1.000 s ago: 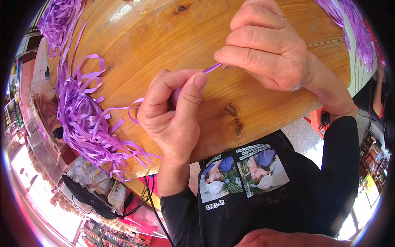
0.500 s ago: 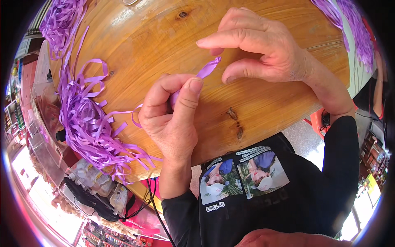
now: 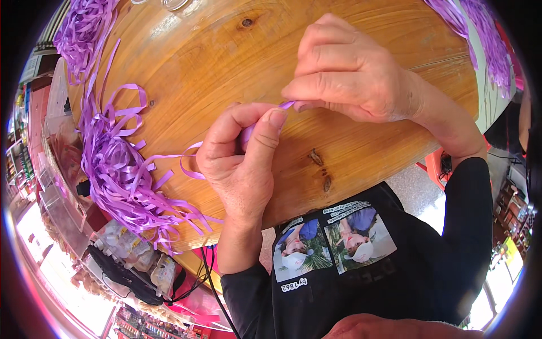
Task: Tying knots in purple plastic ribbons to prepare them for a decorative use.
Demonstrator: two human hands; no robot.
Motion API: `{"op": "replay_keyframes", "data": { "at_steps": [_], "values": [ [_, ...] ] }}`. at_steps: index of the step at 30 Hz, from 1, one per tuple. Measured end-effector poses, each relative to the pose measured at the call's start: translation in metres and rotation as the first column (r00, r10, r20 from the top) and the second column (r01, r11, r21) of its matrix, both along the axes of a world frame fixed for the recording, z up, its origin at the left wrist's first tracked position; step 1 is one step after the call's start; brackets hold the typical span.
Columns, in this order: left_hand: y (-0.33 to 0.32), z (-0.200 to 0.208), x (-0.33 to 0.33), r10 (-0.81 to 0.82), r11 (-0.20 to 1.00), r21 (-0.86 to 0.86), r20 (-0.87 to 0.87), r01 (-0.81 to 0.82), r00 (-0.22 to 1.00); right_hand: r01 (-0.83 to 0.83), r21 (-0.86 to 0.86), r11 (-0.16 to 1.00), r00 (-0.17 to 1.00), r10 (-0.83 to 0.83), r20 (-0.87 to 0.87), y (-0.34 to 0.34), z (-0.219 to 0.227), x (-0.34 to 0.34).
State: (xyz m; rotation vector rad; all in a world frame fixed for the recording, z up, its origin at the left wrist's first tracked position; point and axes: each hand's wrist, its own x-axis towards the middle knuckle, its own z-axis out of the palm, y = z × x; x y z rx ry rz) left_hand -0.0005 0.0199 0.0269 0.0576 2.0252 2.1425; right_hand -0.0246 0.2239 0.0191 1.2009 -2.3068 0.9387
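My left hand pinches a purple ribbon between thumb and forefinger above the wooden table. Part of that ribbon lies inside the curled fingers, and a loose length trails left toward a heap of purple ribbons. My right hand is closed at the ribbon's short upper end, thumb and forefinger pressed together on it. Its other fingers are curled in. Only a small piece of ribbon shows between the two hands; the tip is hidden by the right fingers.
The wooden table curves around in front of me. More purple ribbons lie at the far left, with another bunch at the far right. Clear plastic bags and dark cables sit below the table's left edge. Clear rings lie at the far edge.
My right hand, open and apart from the ribbon before, has come down and left and closed on its end. My left hand has shifted slightly right.
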Motion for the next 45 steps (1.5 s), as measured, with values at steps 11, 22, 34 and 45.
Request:
{"op": "replay_keyframes", "data": {
  "at_steps": [11, 22, 34, 45],
  "values": [
    [-0.007, 0.002, -0.004, 0.021, 0.997, -0.068, -0.122, -0.030, 0.992, 0.051, -0.078, 0.996, 0.999, -0.052, -0.007, 0.010, 0.023, 0.007],
    [-0.025, 0.001, -0.009, 0.195, 0.966, 0.175, -0.022, -0.189, 0.981, 0.283, -0.034, 0.959, 0.958, -0.281, 0.057, 0.019, 0.038, -0.006],
    [-0.009, 0.002, -0.005, 0.055, 0.992, -0.106, -0.141, -0.070, 0.988, 0.175, -0.228, 0.958, 0.957, -0.111, 0.270, 0.000, 0.012, -0.002],
    [-0.008, -0.001, -0.009, 0.065, 0.970, -0.191, -0.383, -0.148, 0.921, 0.141, -0.168, 0.976, 0.905, -0.058, 0.422, -0.008, 0.008, 0.012]
  ]
}}
